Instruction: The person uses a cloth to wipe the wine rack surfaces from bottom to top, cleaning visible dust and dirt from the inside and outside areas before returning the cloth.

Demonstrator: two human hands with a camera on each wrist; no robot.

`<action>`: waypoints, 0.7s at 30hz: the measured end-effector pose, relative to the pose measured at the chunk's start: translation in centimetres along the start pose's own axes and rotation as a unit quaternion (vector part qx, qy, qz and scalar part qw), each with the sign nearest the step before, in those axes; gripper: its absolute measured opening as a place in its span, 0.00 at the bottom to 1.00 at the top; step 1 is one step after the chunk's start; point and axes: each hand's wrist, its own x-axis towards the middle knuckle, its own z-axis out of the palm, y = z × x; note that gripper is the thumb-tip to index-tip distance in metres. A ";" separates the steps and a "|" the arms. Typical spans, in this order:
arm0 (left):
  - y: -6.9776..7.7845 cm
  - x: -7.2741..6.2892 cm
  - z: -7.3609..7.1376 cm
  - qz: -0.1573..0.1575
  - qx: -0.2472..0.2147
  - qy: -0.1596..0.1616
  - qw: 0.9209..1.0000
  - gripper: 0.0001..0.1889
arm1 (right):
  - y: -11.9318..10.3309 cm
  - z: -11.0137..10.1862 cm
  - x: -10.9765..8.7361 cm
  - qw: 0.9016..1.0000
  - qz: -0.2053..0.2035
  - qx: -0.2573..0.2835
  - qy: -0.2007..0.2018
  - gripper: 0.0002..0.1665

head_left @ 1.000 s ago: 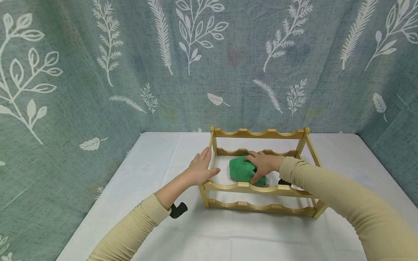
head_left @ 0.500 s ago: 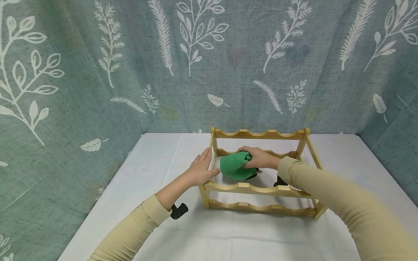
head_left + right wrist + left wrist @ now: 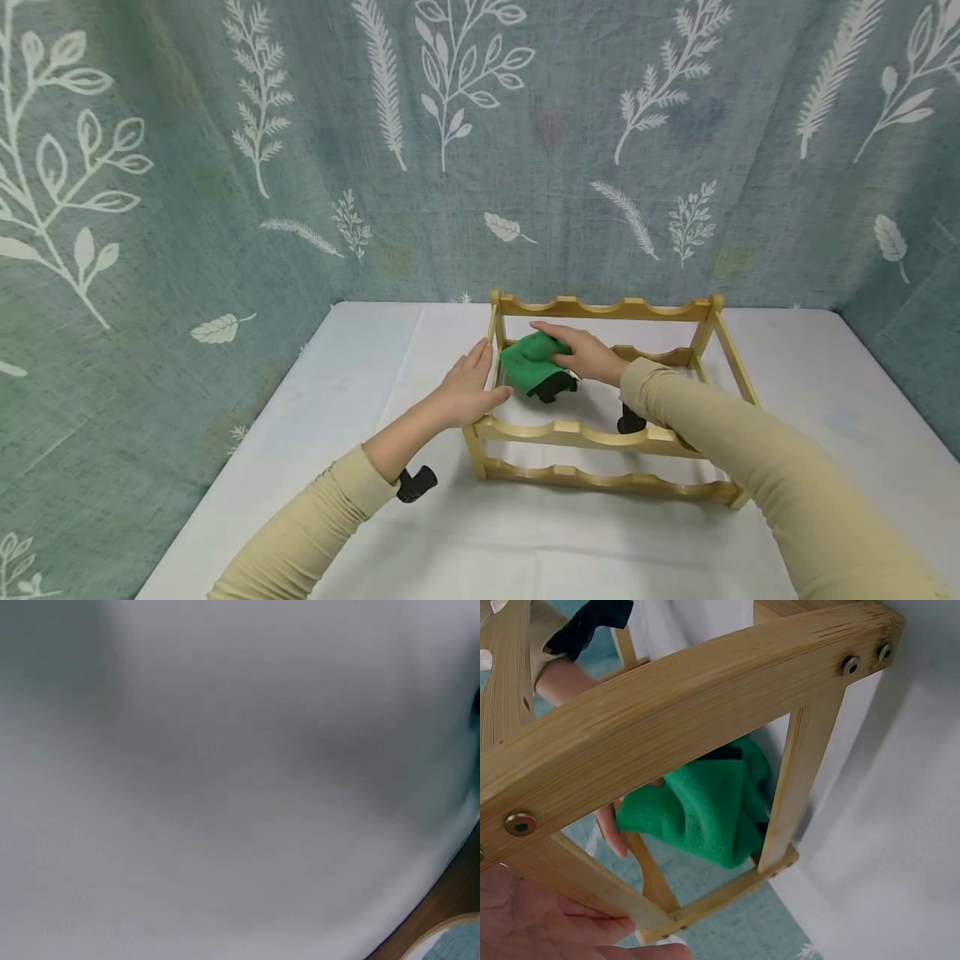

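My right hand (image 3: 588, 354) holds a bunched green cloth (image 3: 528, 367) with a black edge, fingers over its top and thumb at its near side. The cloth is inside a light wooden rack (image 3: 566, 433) with scalloped rails, at its left end. In the left wrist view the green cloth (image 3: 705, 810) shows behind the rack's side frame (image 3: 667, 712). My left hand (image 3: 465, 396) lies against the rack's left side with fingers straight and thumb spread. The right wrist view shows mostly blurred white tablecloth, with a strip of brown wood (image 3: 442, 900) in its lower right corner.
The rack stands on a white-covered table (image 3: 360, 367), in front of a grey-green curtain (image 3: 555, 150) with white leaf prints. Black wrist-camera mounts hang under both wrists, the right one (image 3: 632, 419) just inside the rack's near rail.
My right hand has carried the green cloth leftward and a little back inside the rack, turning its black edge into view. The left hand keeps its place on the rack's side.
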 end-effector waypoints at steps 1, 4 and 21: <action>0.0 0.0 0.0 -0.001 0.001 0.000 1.000 0.42 | 0.1 -0.1 0.0 1.000 -0.004 -0.007 0.001 0.37; 0.1 0.0 -0.1 -0.002 0.005 0.001 1.000 0.42 | 0.3 -0.3 0.0 1.000 -0.006 -0.030 -0.006 0.33; 0.2 0.2 0.0 -0.003 -0.005 -0.002 1.000 0.42 | 0.1 -0.2 1.4 0.992 0.062 0.023 -0.105 0.51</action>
